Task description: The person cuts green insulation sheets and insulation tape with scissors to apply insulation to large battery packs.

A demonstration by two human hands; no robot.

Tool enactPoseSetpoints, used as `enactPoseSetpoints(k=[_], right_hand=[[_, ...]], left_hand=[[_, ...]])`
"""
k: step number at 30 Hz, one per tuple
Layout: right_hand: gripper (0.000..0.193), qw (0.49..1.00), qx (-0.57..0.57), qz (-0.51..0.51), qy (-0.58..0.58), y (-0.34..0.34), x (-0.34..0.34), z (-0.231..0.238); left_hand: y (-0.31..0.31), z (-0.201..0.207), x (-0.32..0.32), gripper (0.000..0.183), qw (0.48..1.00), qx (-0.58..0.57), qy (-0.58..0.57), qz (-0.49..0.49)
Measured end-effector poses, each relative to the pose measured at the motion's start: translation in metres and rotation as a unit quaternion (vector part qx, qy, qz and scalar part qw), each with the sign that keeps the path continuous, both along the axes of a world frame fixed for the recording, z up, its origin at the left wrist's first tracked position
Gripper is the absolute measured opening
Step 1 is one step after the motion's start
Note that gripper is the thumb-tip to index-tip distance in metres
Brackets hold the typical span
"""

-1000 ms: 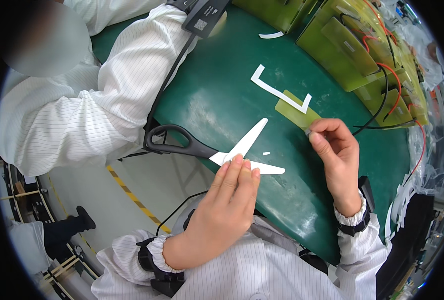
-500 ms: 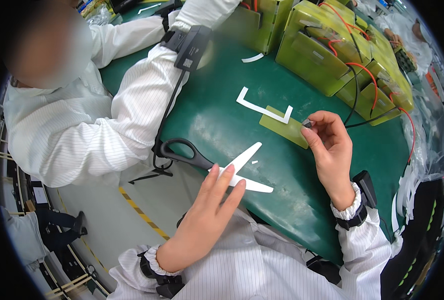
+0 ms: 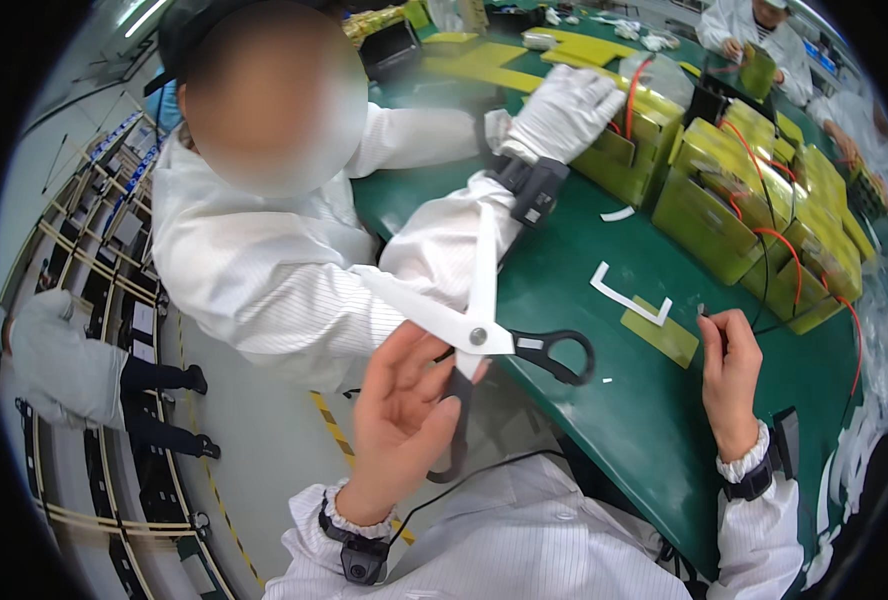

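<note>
My left hand (image 3: 394, 410) is palm up off the table edge, its fingers curled under a large pair of scissors (image 3: 461, 332). The white blades are spread and point up toward the person on the left; one black handle loop hangs by my thumb, the other sticks out to the right. Over the table's right side, my right hand (image 3: 732, 375) pinches a small dark piece (image 3: 702, 311) between thumb and fingertips. Left of that hand lies a yellow-green strip (image 3: 661, 333), with a white bracket-shaped strip (image 3: 626, 298) partly over it.
Yellow-green battery-like packs (image 3: 754, 215) with red and black wires stand at the back right. A person's white-gloved hand (image 3: 567, 112) rests near another pack; that sleeve (image 3: 434, 240) is close behind the blades. A white scrap (image 3: 617, 214) lies on the green table (image 3: 564, 345).
The scissors have come up off the table into my left hand and turned round, blades now pointing away. The view has swung left and up. My right hand keeps its pinch.
</note>
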State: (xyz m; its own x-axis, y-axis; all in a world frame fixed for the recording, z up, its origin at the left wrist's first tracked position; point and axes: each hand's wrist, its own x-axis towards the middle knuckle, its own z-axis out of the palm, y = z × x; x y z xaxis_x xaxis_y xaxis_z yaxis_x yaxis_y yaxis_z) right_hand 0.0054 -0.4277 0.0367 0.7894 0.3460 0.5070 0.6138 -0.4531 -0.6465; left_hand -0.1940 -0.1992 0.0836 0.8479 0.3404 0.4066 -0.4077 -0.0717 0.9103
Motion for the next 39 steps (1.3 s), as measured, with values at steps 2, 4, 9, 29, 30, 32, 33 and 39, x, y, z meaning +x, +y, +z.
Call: enactPoseSetpoints(k=[2,4,9,29,30,32,33,39], right_hand=[[0.008,1.0,-0.019,0.006,-0.012,0.002,0.0,0.002],[0.006,0.998,-0.02,0.024,-0.056,0.001,0.005,-0.007],[0.005,0.997,-0.018,0.03,-0.074,0.007,0.003,-0.001],[0.073,0.584,0.151,0.484,0.634,0.021,-0.085,-0.006],[0.073,0.585,0.152,0.483,0.634,0.02,-0.085,-0.008],[0.061,0.643,0.118,0.455,0.605,0.019,-0.086,-0.012],[0.061,0.643,0.119,0.455,0.605,0.019,-0.086,-0.009],[0.036,0.743,0.107,0.437,0.495,0.02,-0.085,0.015]], left_hand=[[0.0,-0.004,0.002,0.06,0.991,-0.122,-0.006,-0.048],[0.0,-0.007,0.004,0.06,0.988,-0.14,0.004,-0.06],[0.0,-0.013,0.005,0.065,0.982,-0.166,0.039,-0.078],[-0.053,-0.037,0.048,0.07,0.98,-0.191,0.006,-0.05],[-0.054,-0.039,0.048,0.071,0.981,-0.193,0.01,-0.023],[-0.055,-0.042,0.05,0.069,0.983,-0.184,0.003,-0.024],[-0.055,-0.043,0.051,0.068,0.984,-0.176,-0.004,-0.023],[-0.056,-0.047,0.05,0.059,0.99,-0.128,0.049,-0.029]])
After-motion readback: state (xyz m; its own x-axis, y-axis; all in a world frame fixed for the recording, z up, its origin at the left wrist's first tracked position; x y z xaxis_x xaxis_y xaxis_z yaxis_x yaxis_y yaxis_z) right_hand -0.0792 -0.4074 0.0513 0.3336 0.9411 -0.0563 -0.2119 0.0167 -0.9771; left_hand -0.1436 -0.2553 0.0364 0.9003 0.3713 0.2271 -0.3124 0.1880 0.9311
